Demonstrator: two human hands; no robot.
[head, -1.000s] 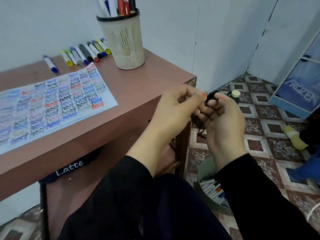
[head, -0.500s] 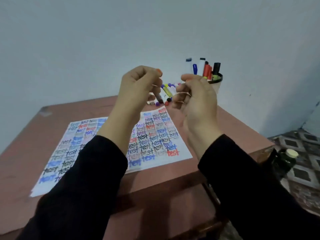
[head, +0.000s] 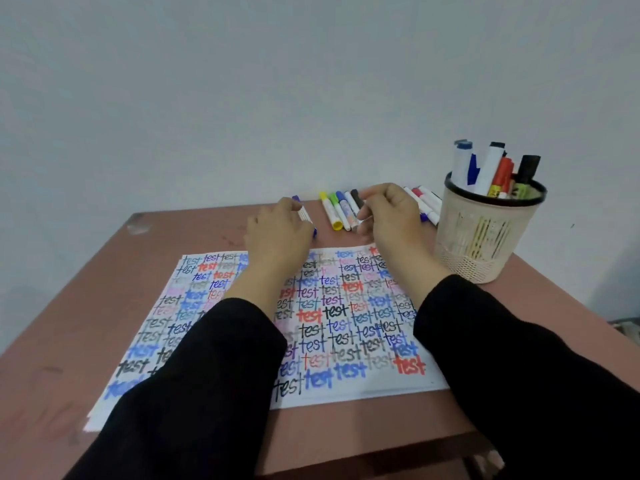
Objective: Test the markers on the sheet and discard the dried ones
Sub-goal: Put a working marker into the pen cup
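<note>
A white sheet (head: 346, 341) covered with the word "test" in several colours lies on the brown table (head: 450, 420). Behind it sits a row of capped markers (head: 337, 211): yellow, green, blue, black and others. My left hand (head: 277, 237) is down on a separate blue-capped marker (head: 304, 213) left of the row, and its fingers curl onto it; the marker still lies on the table. My right hand (head: 391, 220) hovers over the row with loosely curled fingers, its fingertips by the black marker (head: 356, 199). It hides part of the row.
A beige mesh cup (head: 485, 237) stands at the right rear of the table and holds several thick markers. More markers (head: 427, 202) lie between the cup and my right hand. A plain wall rises directly behind the table.
The view swung from the floor and bin on the right back to the table. Both hands dropped from mid-air to the markers at the rear, the left onto the blue one.
</note>
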